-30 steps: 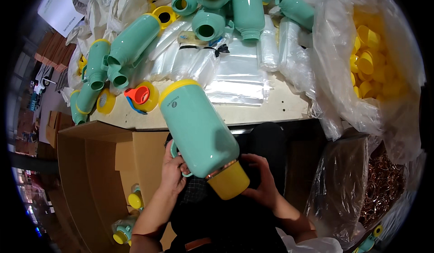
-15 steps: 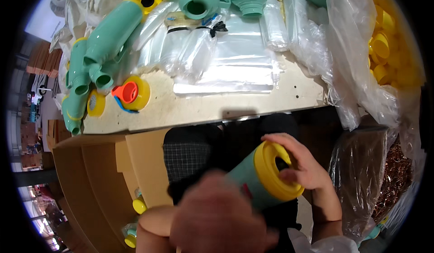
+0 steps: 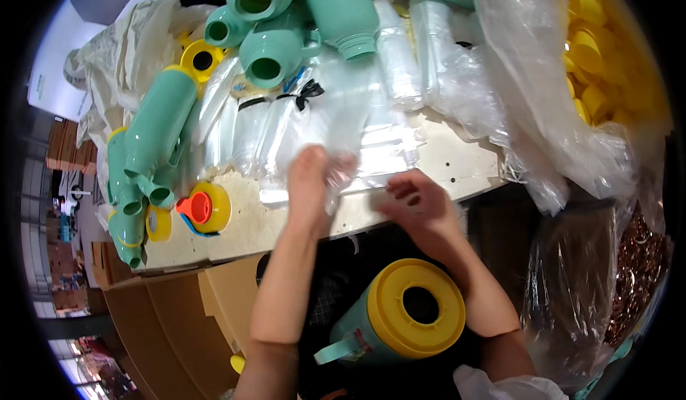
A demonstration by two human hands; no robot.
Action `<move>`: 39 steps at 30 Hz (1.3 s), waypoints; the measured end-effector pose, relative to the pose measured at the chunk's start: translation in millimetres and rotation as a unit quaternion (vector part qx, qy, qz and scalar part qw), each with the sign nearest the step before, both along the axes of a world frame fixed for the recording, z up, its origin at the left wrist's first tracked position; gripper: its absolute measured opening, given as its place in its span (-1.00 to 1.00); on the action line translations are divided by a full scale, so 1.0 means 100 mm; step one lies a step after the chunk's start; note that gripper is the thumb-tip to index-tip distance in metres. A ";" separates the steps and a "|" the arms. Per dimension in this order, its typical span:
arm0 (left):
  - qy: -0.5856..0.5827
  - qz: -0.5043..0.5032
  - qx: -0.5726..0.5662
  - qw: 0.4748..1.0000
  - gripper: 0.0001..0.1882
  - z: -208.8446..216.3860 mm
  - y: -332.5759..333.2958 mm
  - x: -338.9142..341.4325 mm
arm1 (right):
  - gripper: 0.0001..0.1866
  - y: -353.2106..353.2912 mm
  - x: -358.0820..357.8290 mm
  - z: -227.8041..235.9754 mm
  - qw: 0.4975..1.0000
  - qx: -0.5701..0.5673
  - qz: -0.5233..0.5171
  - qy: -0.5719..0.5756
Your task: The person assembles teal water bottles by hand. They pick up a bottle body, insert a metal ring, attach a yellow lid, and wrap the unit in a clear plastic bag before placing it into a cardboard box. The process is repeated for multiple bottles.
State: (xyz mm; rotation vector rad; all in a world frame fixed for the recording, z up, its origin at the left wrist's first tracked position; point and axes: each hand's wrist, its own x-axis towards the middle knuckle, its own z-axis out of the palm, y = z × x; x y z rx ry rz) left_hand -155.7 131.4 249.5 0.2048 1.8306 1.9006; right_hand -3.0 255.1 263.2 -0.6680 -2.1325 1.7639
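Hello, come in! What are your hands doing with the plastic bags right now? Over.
Left hand pinching a clear plastic bag off the stack. Right hand at the table edge, fingers curled, holding nothing visible. Teal jug with yellow lid in lap.

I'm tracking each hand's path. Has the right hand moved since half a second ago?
Yes. The right hand has left the yellow lid of the green jug and gone up to the table edge, at the clear plastic bags.

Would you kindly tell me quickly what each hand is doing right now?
Left hand: closed on a clear plastic bag from the pile on the table.
Right hand: fingers curled at the bag pile's edge; grip cannot be told.
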 end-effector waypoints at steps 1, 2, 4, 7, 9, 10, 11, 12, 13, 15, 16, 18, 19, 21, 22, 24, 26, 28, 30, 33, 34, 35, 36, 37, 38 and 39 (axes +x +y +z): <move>-0.038 -0.027 0.008 0.999 -0.75 0.14 -0.05 0.27 | -0.75 -0.05 -0.05 -0.07 0.997 0.068 -0.018 0.041; 0.020 -0.061 -0.004 0.998 -0.76 0.12 -0.16 0.48 | -0.70 0.01 -0.05 -0.08 0.996 0.017 0.087 -0.023; 0.025 -0.055 0.064 0.996 -0.75 0.19 -0.27 0.69 | -0.65 0.00 0.09 0.00 0.986 -0.156 0.021 0.049; 0.013 -0.057 0.107 0.993 -0.75 0.52 -0.37 0.86 | -0.65 -0.01 0.25 0.05 0.974 -0.210 0.066 0.054; 0.089 -0.136 0.000 0.987 -0.77 0.37 -0.39 1.03 | -0.59 -0.04 0.26 0.23 0.981 -0.015 0.181 -0.065; 0.078 -0.121 0.038 0.989 -0.79 0.31 -0.44 1.05 | -0.73 -0.06 0.33 0.17 0.989 -0.073 0.127 0.035; 0.054 -0.044 0.065 0.995 -0.77 0.40 -0.44 1.05 | -0.87 -0.03 0.38 0.01 0.980 -0.129 0.067 0.138; -0.034 -0.081 0.186 0.979 -0.82 0.45 -0.60 0.98 | -0.88 0.08 0.43 -0.17 0.983 -0.060 -0.012 0.171; -0.121 -0.119 0.301 0.938 -0.85 0.51 -0.80 0.89 | -0.87 0.24 0.51 -0.31 0.975 0.009 -0.091 0.202; -0.127 -0.251 0.214 0.936 -0.91 0.51 -1.08 0.86 | -0.88 0.41 0.67 -0.39 0.902 -0.280 -0.241 0.225; 0.001 -0.233 0.090 0.968 -0.93 0.43 -0.99 0.88 | -0.90 0.37 0.72 -0.36 0.888 -0.305 -0.256 0.229; 0.118 -0.159 -0.092 0.976 -0.88 0.22 -0.88 0.85 | -0.92 0.11 0.83 -0.25 0.857 -0.366 -0.282 0.226; 0.108 -0.131 -0.046 0.984 -0.85 0.28 -0.98 0.96 | -0.90 -0.16 0.91 -0.34 0.915 -0.127 -0.305 0.233; 0.090 -0.088 0.059 0.990 -0.79 0.65 -1.08 1.20 | -0.77 -0.57 1.26 -0.32 0.935 -0.015 -0.327 0.139; 0.040 -0.075 0.035 0.996 -0.71 0.70 -1.32 1.42 | -0.73 -0.71 1.41 -0.23 0.949 0.147 -0.179 0.215; 0.292 -0.131 -0.071 0.945 -0.48 0.70 -1.68 1.61 | -0.80 -1.08 1.67 -0.28 0.980 0.060 -0.105 0.158; 0.320 -0.122 -0.186 0.921 -0.33 0.73 -2.05 1.86 | -0.41 -1.35 1.97 -0.51 0.991 -0.019 0.046 0.127; 0.278 -0.121 -0.265 0.915 -0.29 0.42 -2.50 2.16 | -0.47 -1.42 2.14 -0.68 0.969 0.041 0.241 -0.047; 0.272 -0.054 -0.363 0.890 -0.29 0.10 -2.79 2.58 | -0.16 -1.65 2.11 -0.87 0.939 -0.114 0.318 -0.065; 0.233 0.215 -0.267 0.910 -0.31 0.18 -2.96 2.89 | -0.14 -1.82 1.46 -0.39 0.860 -0.095 0.493 -0.093; 0.248 0.354 -0.213 0.876 -0.34 0.22 -3.08 2.96 | -0.15 -1.95 1.23 -0.16 0.826 -0.095 0.547 -0.102; 0.269 0.472 -0.157 0.825 -0.36 0.24 -3.20 3.02 | -0.16 -2.20 1.05 0.23 0.788 -0.097 0.595 -0.124; 0.320 0.486 -0.147 0.800 -0.35 0.68 -3.35 2.67 | -0.16 -2.44 0.96 0.30 0.758 -0.168 0.626 -0.077; 0.249 0.492 -0.375 0.745 -0.40 0.85 -3.81 2.54 | -0.17 -2.64 0.90 0.38 0.719 -0.244 0.650 -0.027; 0.209 0.496 -0.203 0.818 -0.47 0.82 -4.34 2.52 | -0.18 -2.86 0.90 0.48 0.687 -0.270 0.674 0.039; 0.091 0.451 -0.036 0.887 -0.51 0.72 -4.70 2.42 | -0.19 -3.05 0.89 0.51 0.652 -0.291 0.693 0.100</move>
